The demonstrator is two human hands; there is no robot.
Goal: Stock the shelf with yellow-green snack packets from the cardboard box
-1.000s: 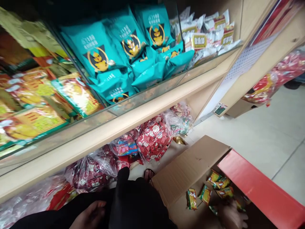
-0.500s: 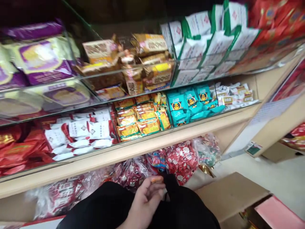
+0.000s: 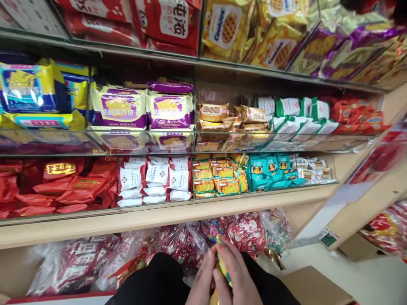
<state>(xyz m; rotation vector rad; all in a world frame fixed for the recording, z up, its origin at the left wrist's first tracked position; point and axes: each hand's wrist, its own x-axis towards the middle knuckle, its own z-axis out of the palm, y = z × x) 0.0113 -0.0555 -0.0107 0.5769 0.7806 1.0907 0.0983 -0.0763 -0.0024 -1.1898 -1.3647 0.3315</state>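
Observation:
A small yellow and green snack packet (image 3: 223,269) is between my two hands, low in the middle of the view above my lap. My left hand (image 3: 202,277) presses against it from the left, fingers closed together. From the right, my right hand (image 3: 237,275) wraps over the packet, covering most of it. Its top edge and a strip of its face show between the fingers. On the lower shelf ahead sit yellow packets with green edges (image 3: 219,173), similar in colour to the held one.
White and red packets (image 3: 157,173) and teal packets (image 3: 270,169) flank the yellow ones behind glass. Soda biscuit packs (image 3: 122,106) fill the shelf above. Clear bags of red packets (image 3: 244,231) lie under the shelf ledge (image 3: 152,216). A cardboard box (image 3: 314,286) stands at right.
The view has shifted, showing more shelves above and to the left. Earlier one hand showed over the lap; now both hands meet around a yellow and green packet.

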